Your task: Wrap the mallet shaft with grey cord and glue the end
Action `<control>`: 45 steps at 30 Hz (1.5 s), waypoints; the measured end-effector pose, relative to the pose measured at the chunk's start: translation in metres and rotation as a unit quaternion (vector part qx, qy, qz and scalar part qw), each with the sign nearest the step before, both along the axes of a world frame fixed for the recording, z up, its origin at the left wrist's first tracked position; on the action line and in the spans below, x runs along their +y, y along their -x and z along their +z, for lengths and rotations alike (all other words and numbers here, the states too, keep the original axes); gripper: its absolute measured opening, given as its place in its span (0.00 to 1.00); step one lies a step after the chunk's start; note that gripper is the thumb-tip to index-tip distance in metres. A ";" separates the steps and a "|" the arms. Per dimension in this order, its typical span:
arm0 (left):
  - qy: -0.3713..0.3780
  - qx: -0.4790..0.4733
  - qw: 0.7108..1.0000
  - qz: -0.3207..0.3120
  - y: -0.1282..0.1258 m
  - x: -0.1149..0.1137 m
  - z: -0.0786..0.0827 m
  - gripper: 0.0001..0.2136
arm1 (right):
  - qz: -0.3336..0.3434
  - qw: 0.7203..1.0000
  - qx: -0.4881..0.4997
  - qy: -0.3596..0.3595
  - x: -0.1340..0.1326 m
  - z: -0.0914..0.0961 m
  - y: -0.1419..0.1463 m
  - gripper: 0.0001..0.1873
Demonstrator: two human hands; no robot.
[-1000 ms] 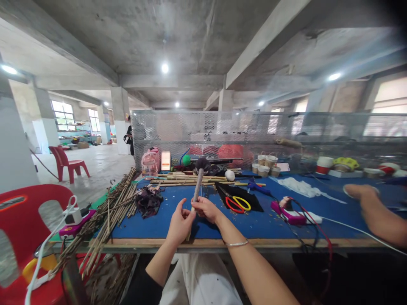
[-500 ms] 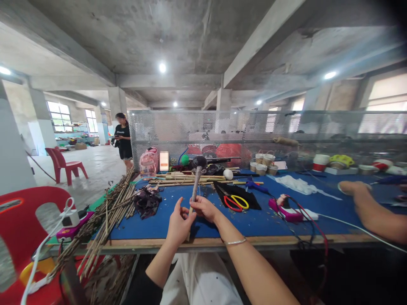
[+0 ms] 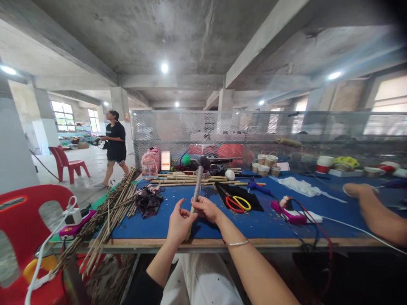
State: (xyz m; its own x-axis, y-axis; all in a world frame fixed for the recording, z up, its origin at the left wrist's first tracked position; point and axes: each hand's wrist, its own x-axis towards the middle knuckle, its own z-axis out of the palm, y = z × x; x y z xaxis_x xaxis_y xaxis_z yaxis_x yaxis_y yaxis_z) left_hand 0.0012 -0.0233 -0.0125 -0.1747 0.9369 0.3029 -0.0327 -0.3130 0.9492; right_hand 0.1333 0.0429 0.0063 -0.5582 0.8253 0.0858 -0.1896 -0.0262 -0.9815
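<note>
In front of me, near the table's front edge, I hold a thin stick (image 3: 197,186) upright, tilted slightly right at its top. Grey wrapping covers its upper part, and a dark round head (image 3: 204,162) shows at its tip. My right hand (image 3: 206,210) closes round the stick at the end of the wrapping. My left hand (image 3: 180,219) grips the pale lower part between thumb and fingers, its index finger raised. Dark crumpled fabric (image 3: 149,202) lies left of my hands. To the right, scissors with red and yellow handles (image 3: 238,203) rest on black cloth (image 3: 256,200).
Dry twigs (image 3: 116,207) overhang the table's left end beside a red chair (image 3: 34,203). A purple power strip (image 3: 291,213) with cables lies right, near a co-worker's arm (image 3: 370,207). Bamboo sticks (image 3: 178,183) and a white ball (image 3: 229,175) lie behind. A person (image 3: 116,140) walks at left.
Both my hands keep their grip on the stick, nearly unmoved. The person at back left has stepped out from the partition, moving left and closer. The view has shifted slightly.
</note>
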 end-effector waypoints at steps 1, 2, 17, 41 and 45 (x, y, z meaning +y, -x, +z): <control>0.003 -0.008 1.000 -0.003 0.000 0.000 0.000 0.37 | -0.001 1.000 0.008 -0.002 0.000 0.000 0.000 0.21; 0.006 -0.022 1.000 -0.013 0.001 0.000 0.000 0.38 | 0.002 1.000 0.016 -0.001 0.000 0.000 -0.001 0.21; 0.026 -0.044 0.995 -0.082 0.000 -0.005 0.004 0.44 | 0.040 0.999 -0.013 0.033 -0.005 0.003 0.001 0.22; -0.357 0.367 0.856 0.073 0.015 0.030 0.072 0.16 | 0.078 0.988 -0.126 -0.051 0.006 0.073 -0.032 0.19; -0.398 0.353 0.841 0.098 -0.001 0.049 0.080 0.16 | 0.122 0.979 -0.149 -0.066 0.005 0.069 -0.042 0.20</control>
